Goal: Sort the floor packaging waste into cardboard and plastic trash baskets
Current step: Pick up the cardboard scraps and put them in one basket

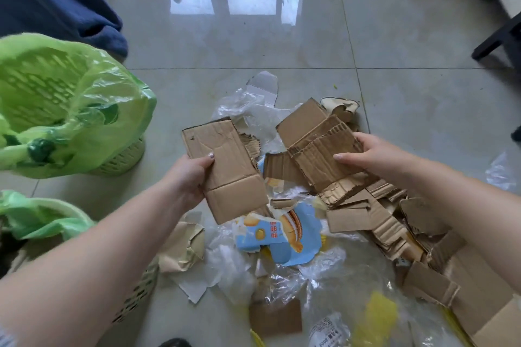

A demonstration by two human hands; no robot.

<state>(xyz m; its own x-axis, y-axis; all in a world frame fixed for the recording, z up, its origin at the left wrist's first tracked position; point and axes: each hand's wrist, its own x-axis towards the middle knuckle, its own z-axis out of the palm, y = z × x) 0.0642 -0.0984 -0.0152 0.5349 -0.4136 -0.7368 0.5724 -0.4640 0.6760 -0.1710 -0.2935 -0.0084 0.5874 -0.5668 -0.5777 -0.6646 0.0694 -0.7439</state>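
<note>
My left hand point(187, 177) grips a flat brown cardboard piece point(228, 169) by its left edge, thumb on top, raised above the floor pile. My right hand point(372, 156) holds a torn corrugated cardboard piece point(315, 139) at its right side. Below them lie more torn cardboard scraps point(375, 222), clear plastic wrap point(310, 270), a blue printed snack wrapper point(282, 234) and a yellow plastic piece point(375, 315). Two green slatted baskets lined with green bags stand at the left: a far basket point(56, 110) and a near basket point(42, 211), partly hidden by my left forearm.
A dark blue fabric point(56, 0) hangs at the top left behind the far basket. Dark furniture legs point(499, 39) stand at the right. Glossy grey floor tiles point(253, 45) stretch beyond the pile. A loose clear plastic scrap point(500, 172) lies at the right edge.
</note>
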